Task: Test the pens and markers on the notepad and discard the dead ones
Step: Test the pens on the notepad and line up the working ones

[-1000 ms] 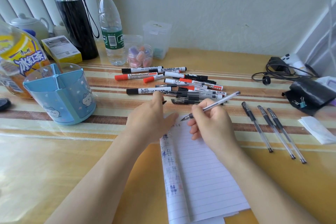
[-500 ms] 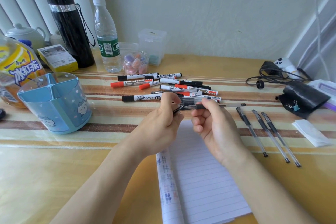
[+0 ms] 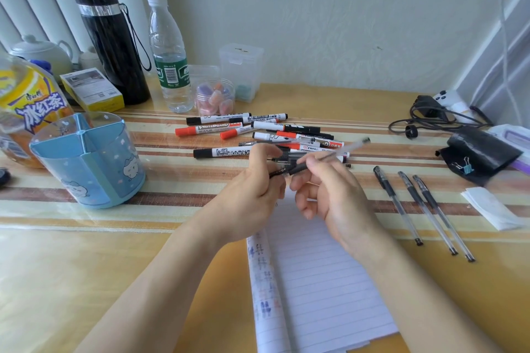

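My right hand holds a clear gel pen by its black grip, the barrel slanting up to the right. My left hand pinches the pen's black cap at the tip end, the cap seems partly on the pen. Both hands hover above the top of the lined notepad, whose rolled left edge carries ink marks. A pile of whiteboard markers and pens lies just beyond the hands. Three gel pens lie side by side to the right.
A blue divided pen holder stands at the left, with an iced-tea bottle behind it. A black flask, water bottle and small jars line the back. A black pouch, cables and folded tissue are at the right.
My right hand lifted the pen off the notepad and turned it level. My left hand picked up the cap and brought it onto the pen's tip.
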